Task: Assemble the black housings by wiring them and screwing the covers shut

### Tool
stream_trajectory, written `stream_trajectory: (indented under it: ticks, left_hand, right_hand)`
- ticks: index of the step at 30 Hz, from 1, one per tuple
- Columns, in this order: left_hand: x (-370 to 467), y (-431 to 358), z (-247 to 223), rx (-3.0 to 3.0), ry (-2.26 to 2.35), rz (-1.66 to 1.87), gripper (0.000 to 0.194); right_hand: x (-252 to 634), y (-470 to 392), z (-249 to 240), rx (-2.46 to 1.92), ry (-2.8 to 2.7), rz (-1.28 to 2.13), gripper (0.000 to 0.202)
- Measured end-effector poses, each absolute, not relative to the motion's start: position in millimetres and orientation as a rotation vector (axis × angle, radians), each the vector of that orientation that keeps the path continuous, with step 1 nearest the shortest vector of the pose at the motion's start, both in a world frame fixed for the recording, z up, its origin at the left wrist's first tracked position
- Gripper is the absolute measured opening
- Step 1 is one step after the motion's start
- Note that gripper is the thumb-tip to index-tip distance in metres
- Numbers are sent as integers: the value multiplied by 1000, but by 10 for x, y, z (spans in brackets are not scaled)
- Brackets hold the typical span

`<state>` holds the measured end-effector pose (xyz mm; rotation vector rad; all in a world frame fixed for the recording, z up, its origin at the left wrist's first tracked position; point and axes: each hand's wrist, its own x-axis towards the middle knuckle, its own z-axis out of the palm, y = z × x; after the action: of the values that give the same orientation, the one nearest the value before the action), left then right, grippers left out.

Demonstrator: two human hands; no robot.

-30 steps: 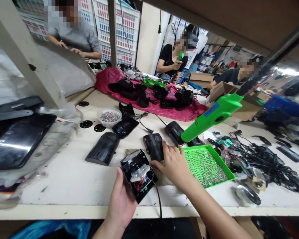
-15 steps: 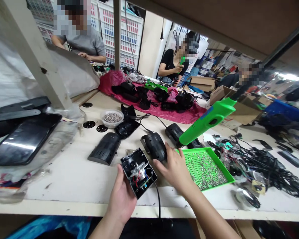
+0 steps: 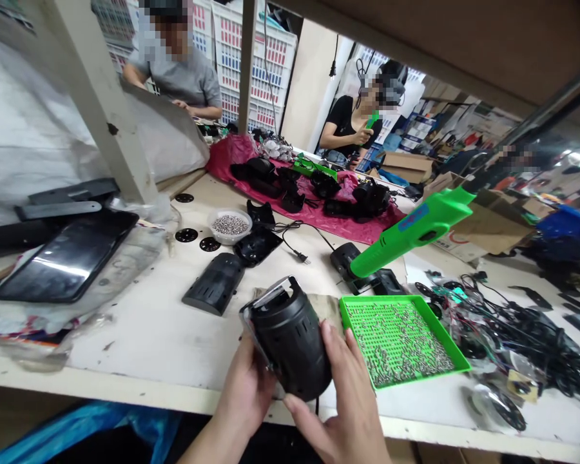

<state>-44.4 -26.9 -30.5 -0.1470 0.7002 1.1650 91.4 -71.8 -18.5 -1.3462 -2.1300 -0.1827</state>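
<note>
My left hand [image 3: 251, 380] is wrapped around the lower left side of a black plastic housing [image 3: 292, 338]. On its right side, the fingers and thumb of my right hand [image 3: 345, 393] press a curved, slotted shell against the half that I hold. The wired inside is hidden now, and a shiny edge shows at the top left. Beyond my hands, a green electric screwdriver [image 3: 410, 232] hangs at a slant, its tip near a black housing part [image 3: 345, 254]. Right of my hands lies a green tray [image 3: 446, 333] with many small screws.
A curved black shell [image 3: 215, 283] lies left of centre, near a bowl of small metal pieces [image 3: 229, 225] and black discs [image 3: 186, 235]. Tangled cables [image 3: 522, 341] fill the right side. Black parts sit on a pink cloth [image 3: 222, 158]. Two co-workers sit across the table.
My right hand has picked up the curved shell from the table and brought it over the open housing half in my left hand, covering the wires. The view has shifted slightly.
</note>
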Motion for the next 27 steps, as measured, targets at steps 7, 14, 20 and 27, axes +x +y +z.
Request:
stream_trajectory:
  ticks: [7,14,20,27]
  left_hand:
    - [-458,-289,-280,-169,739,1117,50]
    - [-479,-310,-337,-114,752,1097,52]
    - [-467,-376,-465,167,651,1145,70]
    - [-418,-402,-477,515,768,1197,92]
  right_hand:
    - [885,-643,-244,-1464,-2114,-206,73]
    - [928,-633,-195,-1431,-2180,-119,69]
    - [937,-629,-175,-1458,-2229,-72,67]
    - [938,-682,-232,-1474,-2231,-71,75]
